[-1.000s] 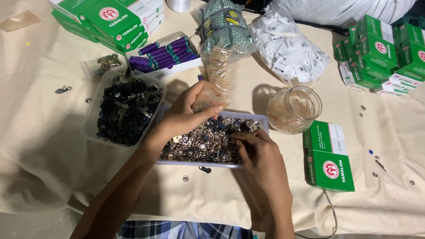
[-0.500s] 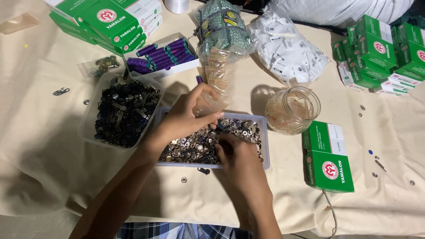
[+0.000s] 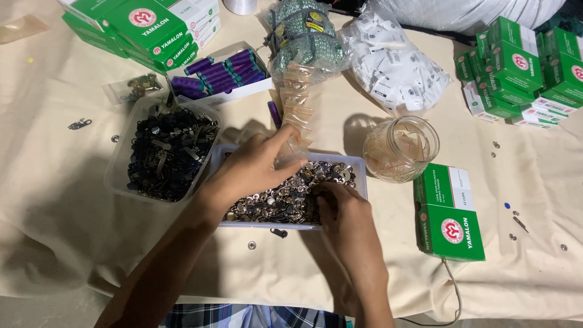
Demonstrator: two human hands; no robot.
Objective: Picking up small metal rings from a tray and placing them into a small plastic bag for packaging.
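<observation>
Silvery metal snap buttons (image 3: 285, 200) fill a shallow clear plastic tray (image 3: 362, 170) at table centre. Left hand (image 3: 255, 167) pinches a small clear plastic bag (image 3: 296, 146) over the tray's far edge. Right hand (image 3: 343, 212) rests in the buttons, fingers curled; what they grip cannot be told. Glass jar (image 3: 399, 149) stands just beside the tray.

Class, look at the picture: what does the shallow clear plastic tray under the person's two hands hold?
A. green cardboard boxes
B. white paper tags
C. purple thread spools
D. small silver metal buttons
D: the shallow clear plastic tray is full of small silver metal buttons, where the right hand digs in.
</observation>
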